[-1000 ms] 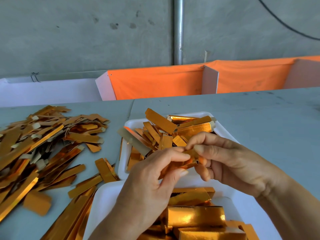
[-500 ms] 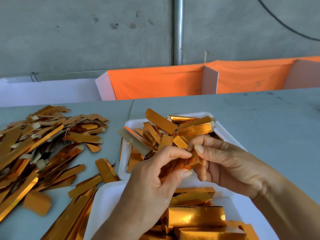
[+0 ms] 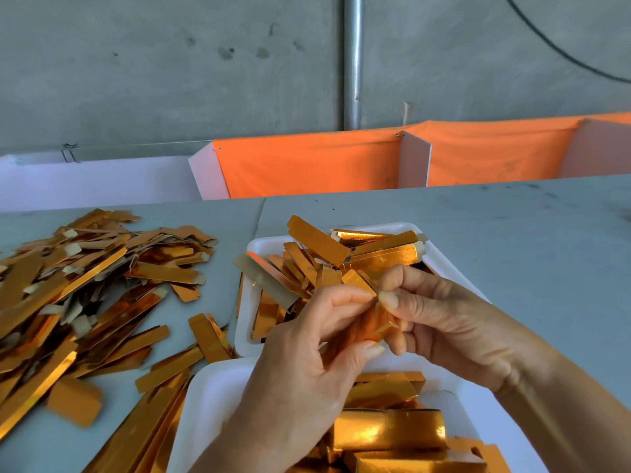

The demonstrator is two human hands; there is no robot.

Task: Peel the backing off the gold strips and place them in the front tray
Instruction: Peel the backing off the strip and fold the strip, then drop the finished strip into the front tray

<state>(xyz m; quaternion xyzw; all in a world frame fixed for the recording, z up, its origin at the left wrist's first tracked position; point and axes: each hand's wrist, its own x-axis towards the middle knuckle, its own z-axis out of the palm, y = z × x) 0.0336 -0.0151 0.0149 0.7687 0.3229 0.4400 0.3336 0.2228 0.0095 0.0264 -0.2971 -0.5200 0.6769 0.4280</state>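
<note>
My left hand [image 3: 307,363] and my right hand [image 3: 440,322] meet above the gap between two white trays. Both pinch one small gold strip [image 3: 370,324]: left thumb and forefinger at its top and lower edge, right thumb and fingers on its right side. Most of the strip is hidden by fingers. The near white tray [image 3: 211,404] holds wide folded gold pieces [image 3: 389,430]. The far white tray [image 3: 244,319] is heaped with gold strips [image 3: 317,240], some with pale backing tabs.
A big loose heap of gold strips [image 3: 85,285] covers the grey table at left, and several lie beside the near tray. Bare grey table [image 3: 529,240] lies to the right. Orange cloth dividers [image 3: 307,165] and a concrete wall stand behind.
Both hands stayed in place over the trays. My fingers shifted on the strip; the right thumb now meets the left forefinger at its top edge.
</note>
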